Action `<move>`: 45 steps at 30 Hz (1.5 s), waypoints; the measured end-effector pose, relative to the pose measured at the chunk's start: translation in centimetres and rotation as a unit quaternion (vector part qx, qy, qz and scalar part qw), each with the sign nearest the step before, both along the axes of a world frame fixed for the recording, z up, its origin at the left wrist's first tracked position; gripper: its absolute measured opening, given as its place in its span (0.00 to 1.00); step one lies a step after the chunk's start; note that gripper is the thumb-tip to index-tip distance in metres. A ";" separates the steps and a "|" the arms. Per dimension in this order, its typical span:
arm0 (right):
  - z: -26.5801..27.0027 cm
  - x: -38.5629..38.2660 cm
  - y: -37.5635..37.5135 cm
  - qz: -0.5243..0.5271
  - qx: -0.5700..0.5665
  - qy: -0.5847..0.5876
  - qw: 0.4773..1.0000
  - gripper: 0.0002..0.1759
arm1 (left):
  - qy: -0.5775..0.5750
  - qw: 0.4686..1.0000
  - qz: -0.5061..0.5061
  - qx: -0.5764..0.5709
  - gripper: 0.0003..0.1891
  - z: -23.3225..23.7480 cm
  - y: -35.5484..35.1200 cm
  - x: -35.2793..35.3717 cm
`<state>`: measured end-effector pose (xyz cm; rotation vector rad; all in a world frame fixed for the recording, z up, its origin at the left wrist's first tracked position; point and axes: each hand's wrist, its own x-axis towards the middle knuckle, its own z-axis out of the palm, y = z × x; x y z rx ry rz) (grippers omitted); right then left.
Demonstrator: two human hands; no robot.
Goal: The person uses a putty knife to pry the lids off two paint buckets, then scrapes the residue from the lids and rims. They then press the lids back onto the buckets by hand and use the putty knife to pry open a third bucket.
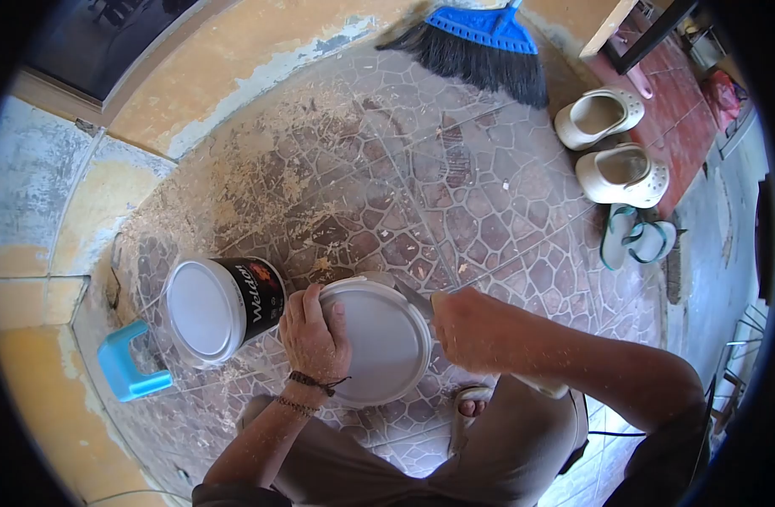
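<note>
Between my knees stands a bucket with a pale grey-white lid. My left hand is closed over the left edge of this lid, its fingers at the rim, with dark bracelets at the wrist. My right hand is closed around the handle of a flat-bladed metal tool. The blade meets the far right part of the lid's rim; the handle is mostly hidden in my fist. To the left of my left hand, a black "Weldon" bucket with a white lid stands close by.
A light blue plastic piece lies at the left. Wood shavings cover the stone-patterned floor beyond the buckets. A blue broom rests at the far wall. Cream clogs and green flip-flops sit at the right.
</note>
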<state>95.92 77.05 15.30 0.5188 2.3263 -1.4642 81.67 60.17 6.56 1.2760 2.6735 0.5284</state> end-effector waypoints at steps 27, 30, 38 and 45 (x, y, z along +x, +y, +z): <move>-0.1 0.6 5.1 -0.051 -0.155 -0.245 0.956 0.17 | 0.033 0.998 -0.052 -0.015 0.26 0.1 1.3 0.7; -0.1 -0.6 6.5 -0.006 -0.161 -0.250 0.955 0.15 | 0.030 0.998 -0.049 -0.028 0.26 0.1 1.5 0.5; -0.1 1.3 -2.3 0.003 0.106 -0.067 0.992 0.15 | 0.039 0.997 -0.049 -0.034 0.25 0.5 1.8 0.7; -1.1 1.9 -6.4 0.007 0.299 -0.060 0.952 0.23 | 0.039 0.998 -0.049 -0.022 0.25 0.2 1.7 0.8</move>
